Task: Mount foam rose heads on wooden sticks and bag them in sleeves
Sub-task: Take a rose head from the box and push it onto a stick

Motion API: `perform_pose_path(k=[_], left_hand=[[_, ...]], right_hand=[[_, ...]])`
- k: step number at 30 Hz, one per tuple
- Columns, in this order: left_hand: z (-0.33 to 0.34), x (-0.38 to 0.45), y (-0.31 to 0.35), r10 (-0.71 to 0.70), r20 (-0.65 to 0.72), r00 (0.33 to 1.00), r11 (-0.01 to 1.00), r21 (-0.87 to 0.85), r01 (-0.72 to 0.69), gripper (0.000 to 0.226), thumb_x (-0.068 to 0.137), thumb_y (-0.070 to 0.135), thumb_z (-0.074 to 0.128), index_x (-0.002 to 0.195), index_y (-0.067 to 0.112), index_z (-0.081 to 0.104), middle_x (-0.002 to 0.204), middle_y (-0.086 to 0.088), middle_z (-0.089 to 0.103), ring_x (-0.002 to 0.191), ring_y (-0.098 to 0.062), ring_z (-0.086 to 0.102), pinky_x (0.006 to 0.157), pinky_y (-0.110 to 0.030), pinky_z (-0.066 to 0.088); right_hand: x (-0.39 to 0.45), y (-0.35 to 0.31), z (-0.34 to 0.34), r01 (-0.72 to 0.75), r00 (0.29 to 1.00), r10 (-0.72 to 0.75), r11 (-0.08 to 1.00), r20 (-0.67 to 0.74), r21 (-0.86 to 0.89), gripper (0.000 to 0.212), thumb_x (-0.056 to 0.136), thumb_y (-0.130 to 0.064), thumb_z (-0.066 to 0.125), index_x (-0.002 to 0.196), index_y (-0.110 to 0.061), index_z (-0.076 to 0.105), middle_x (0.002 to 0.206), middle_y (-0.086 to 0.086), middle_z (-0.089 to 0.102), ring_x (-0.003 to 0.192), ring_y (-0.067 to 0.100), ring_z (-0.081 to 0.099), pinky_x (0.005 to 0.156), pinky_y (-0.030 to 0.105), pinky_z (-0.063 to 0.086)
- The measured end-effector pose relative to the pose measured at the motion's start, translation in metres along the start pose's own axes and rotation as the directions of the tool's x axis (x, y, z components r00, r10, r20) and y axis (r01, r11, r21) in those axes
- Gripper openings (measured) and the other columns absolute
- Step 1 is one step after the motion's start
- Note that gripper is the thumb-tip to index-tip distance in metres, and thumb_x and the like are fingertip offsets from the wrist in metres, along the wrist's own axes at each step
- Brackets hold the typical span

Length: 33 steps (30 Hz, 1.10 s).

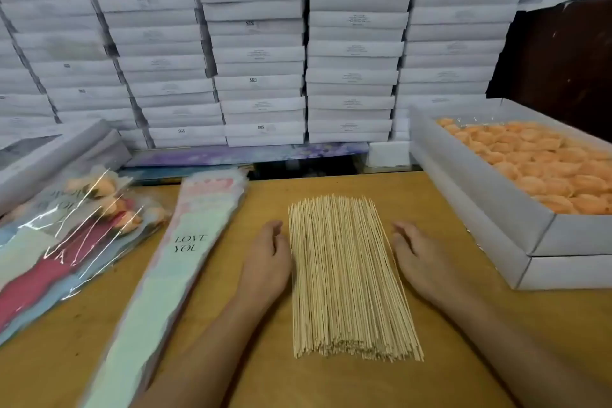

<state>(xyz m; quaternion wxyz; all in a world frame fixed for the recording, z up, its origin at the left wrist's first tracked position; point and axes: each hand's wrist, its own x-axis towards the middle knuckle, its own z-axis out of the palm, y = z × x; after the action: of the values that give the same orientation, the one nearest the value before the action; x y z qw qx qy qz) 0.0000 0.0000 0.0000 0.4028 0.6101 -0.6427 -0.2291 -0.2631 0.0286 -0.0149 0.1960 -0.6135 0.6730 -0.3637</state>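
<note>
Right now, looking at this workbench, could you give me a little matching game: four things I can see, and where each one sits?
Things:
1. bundle of thin pale wooden sticks
2. orange foam rose heads
3. stack of flat pastel paper sleeves printed LOVE YOU
4. finished orange roses in clear plastic sleeves

Places:
A. far left of the table
B. between the two hands
C. in the open white box on the right
D. just left of the left hand

Pairs: 1-B, 2-C, 3-D, 4-A
</note>
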Motion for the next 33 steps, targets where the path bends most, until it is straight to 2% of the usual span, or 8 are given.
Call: perform_pose_path(k=[4,8,15,19,22,26,29,33], left_hand=[[0.002,-0.001,-0.004,0.059,0.081,0.995,0.996,0.057,-0.064,0.043,0.106,0.029,0.037,0.147,0.020,0.044,0.140,0.002,0.056,0.112,-0.002,0.045,0.093,-0.019,0.029],[0.001,-0.004,-0.006,0.069,0.146,0.987,0.992,0.091,-0.083,0.047,0.106,0.030,0.035,0.152,0.018,0.037,0.151,0.000,0.047,0.136,-0.016,0.044,0.102,-0.022,0.028],[-0.002,-0.011,-0.006,0.098,0.227,0.969,0.980,0.150,-0.134,0.050,0.107,0.038,0.030,0.155,0.022,0.031,0.157,0.002,0.040,0.142,-0.014,0.038,0.108,-0.023,0.026],[-0.002,-0.014,-0.005,0.130,0.332,0.934,0.956,0.207,-0.207,0.055,0.106,0.049,0.021,0.157,0.029,0.025,0.163,0.005,0.028,0.150,-0.011,0.022,0.119,-0.029,0.015],[-0.001,-0.016,-0.006,0.139,0.405,0.904,0.927,0.268,-0.262,0.059,0.104,0.055,0.013,0.159,0.033,0.017,0.166,0.009,0.016,0.152,-0.006,0.007,0.115,-0.023,0.002],[0.000,-0.013,-0.004,0.140,0.441,0.886,0.919,0.276,-0.283,0.060,0.104,0.055,0.010,0.160,0.033,0.015,0.167,0.009,0.014,0.152,-0.003,0.005,0.116,-0.023,0.001],[0.001,-0.012,-0.006,0.145,0.452,0.880,0.903,0.302,-0.304,0.059,0.105,0.055,0.010,0.159,0.032,0.017,0.167,0.009,0.015,0.152,-0.003,0.006,0.118,-0.025,0.002],[0.002,-0.010,-0.009,0.147,0.420,0.896,0.923,0.267,-0.277,0.058,0.105,0.054,0.014,0.158,0.032,0.022,0.166,0.010,0.018,0.151,-0.004,0.009,0.115,-0.022,0.005]], right_hand=[[0.000,-0.002,0.003,0.028,0.998,-0.020,0.994,0.067,-0.110,0.053,0.103,-0.049,0.033,0.149,-0.025,0.039,0.151,-0.004,0.046,0.136,0.014,0.043,0.102,0.028,0.033],[0.000,-0.005,0.004,0.047,0.994,-0.032,0.989,0.103,-0.143,0.055,0.103,-0.050,0.033,0.151,-0.026,0.036,0.152,-0.004,0.045,0.138,0.016,0.042,0.109,0.033,0.034],[-0.004,-0.006,0.007,0.134,0.983,-0.102,0.966,0.154,-0.222,0.060,0.102,-0.053,0.026,0.153,-0.022,0.034,0.154,-0.001,0.042,0.142,0.016,0.038,0.116,0.035,0.029],[-0.010,-0.008,0.011,0.202,0.967,-0.148,0.940,0.206,-0.275,0.090,0.086,-0.075,0.003,0.152,-0.020,0.033,0.154,0.000,0.041,0.142,0.016,0.035,0.117,0.042,0.032],[-0.012,-0.007,0.013,0.207,0.967,-0.155,0.939,0.200,-0.276,0.102,0.078,-0.083,-0.005,0.153,-0.023,0.031,0.154,-0.002,0.040,0.143,0.014,0.033,0.118,0.040,0.030],[-0.010,-0.007,0.012,0.155,0.977,-0.115,0.961,0.179,-0.230,0.089,0.086,-0.076,0.007,0.154,-0.023,0.030,0.157,-0.004,0.037,0.145,0.013,0.030,0.120,0.038,0.027],[-0.010,-0.008,0.012,0.161,0.977,-0.122,0.959,0.172,-0.232,0.069,0.099,-0.062,0.018,0.152,-0.022,0.033,0.153,-0.004,0.042,0.143,0.012,0.034,0.118,0.033,0.028],[-0.009,-0.009,0.011,0.167,0.981,-0.141,0.962,0.135,-0.213,0.046,0.104,-0.047,0.027,0.131,-0.019,0.053,0.125,-0.003,0.060,0.118,0.012,0.053,0.092,0.025,0.039]])
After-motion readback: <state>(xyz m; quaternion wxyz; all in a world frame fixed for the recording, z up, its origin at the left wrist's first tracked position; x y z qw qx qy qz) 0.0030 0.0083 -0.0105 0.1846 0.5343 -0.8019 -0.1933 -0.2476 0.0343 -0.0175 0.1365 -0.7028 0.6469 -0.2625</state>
